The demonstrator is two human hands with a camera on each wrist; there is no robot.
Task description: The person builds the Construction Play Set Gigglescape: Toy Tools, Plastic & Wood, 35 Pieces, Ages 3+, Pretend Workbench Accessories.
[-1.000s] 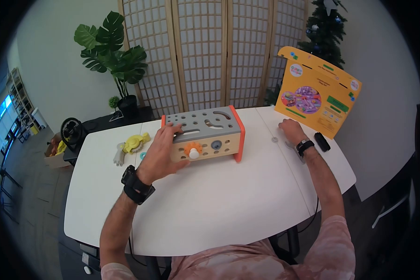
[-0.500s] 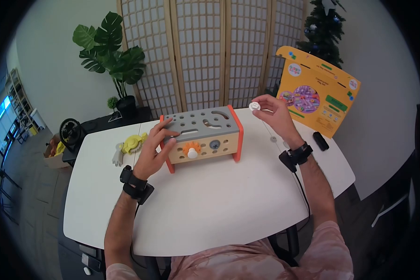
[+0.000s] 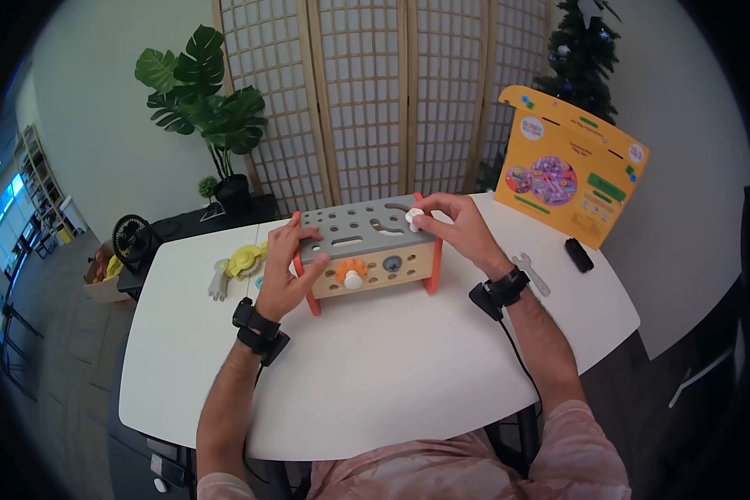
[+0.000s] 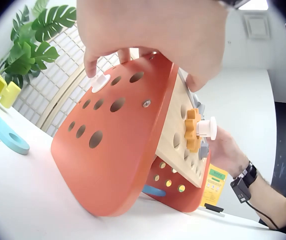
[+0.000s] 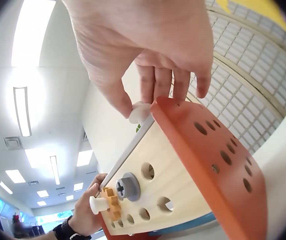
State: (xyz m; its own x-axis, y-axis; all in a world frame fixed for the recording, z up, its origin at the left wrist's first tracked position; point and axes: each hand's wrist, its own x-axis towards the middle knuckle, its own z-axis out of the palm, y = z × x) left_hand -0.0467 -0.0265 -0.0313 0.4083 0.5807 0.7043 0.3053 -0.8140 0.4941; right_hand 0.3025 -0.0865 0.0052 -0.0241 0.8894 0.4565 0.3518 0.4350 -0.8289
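Note:
A toy workbench box with a grey perforated top (image 3: 350, 225), wooden front and orange-red end panels (image 4: 118, 140) stands on the white table. An orange gear (image 3: 351, 274) with a white peg and a grey screw head (image 3: 392, 264) are on its front. My left hand (image 3: 285, 271) rests over the left end of the top. My right hand (image 3: 462, 229) pinches a white knob (image 3: 414, 218) between thumb and fingers, at the top's right end beside the curved slot. Whether the knob sits in a hole cannot be told.
Yellow toy pieces (image 3: 244, 261) and a pale grey piece (image 3: 218, 280) lie left of the box. On the right are a grey wrench (image 3: 532, 274), a black object (image 3: 578, 255) and an upright yellow package (image 3: 567, 167). A teal strip (image 4: 5, 131) lies left of the box.
My right hand has picked up the white knob from the table's right side and brought it left to the box top. My left hand has stayed at the box's left end.

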